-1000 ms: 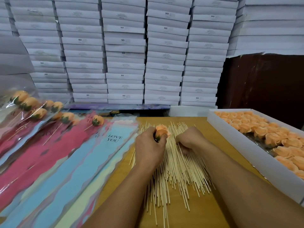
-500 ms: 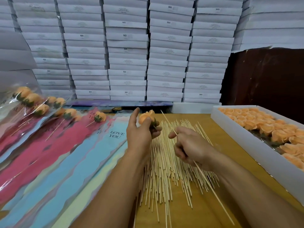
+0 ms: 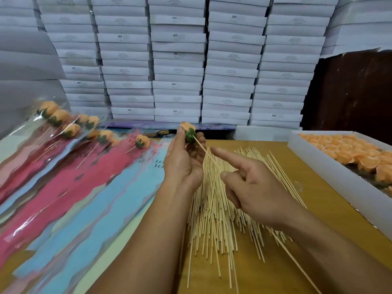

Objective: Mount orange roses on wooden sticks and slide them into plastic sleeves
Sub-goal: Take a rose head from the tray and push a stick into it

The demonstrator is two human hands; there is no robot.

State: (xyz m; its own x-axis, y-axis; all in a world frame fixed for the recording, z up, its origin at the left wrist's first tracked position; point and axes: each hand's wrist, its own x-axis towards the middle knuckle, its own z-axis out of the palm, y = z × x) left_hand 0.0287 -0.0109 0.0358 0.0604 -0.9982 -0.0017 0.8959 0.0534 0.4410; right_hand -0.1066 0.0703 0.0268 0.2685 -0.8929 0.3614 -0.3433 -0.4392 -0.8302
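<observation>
My left hand point(image 3: 184, 162) grips an orange rose point(image 3: 188, 130) with a green base, lifted above the table. My right hand point(image 3: 252, 187) pinches a wooden stick point(image 3: 204, 150) whose tip touches the rose's green base; its index finger points straight out. The stick's tail runs down past my right forearm. A pile of loose sticks point(image 3: 218, 213) lies on the wooden table point(image 3: 314, 200) beneath both hands. Plastic sleeves point(image 3: 80, 187) in pink, blue and pale colours fan out at left, several holding mounted roses point(image 3: 63, 124).
A white box of orange roses point(image 3: 347, 158) stands at the right edge of the table. Stacks of white flat boxes point(image 3: 178, 66) fill the back. A dark brown panel point(image 3: 352, 90) stands behind the rose box.
My left hand raised the rose and turned its green base toward the stick. My right hand lifted a stick from the pile and brought its tip to the rose's base.
</observation>
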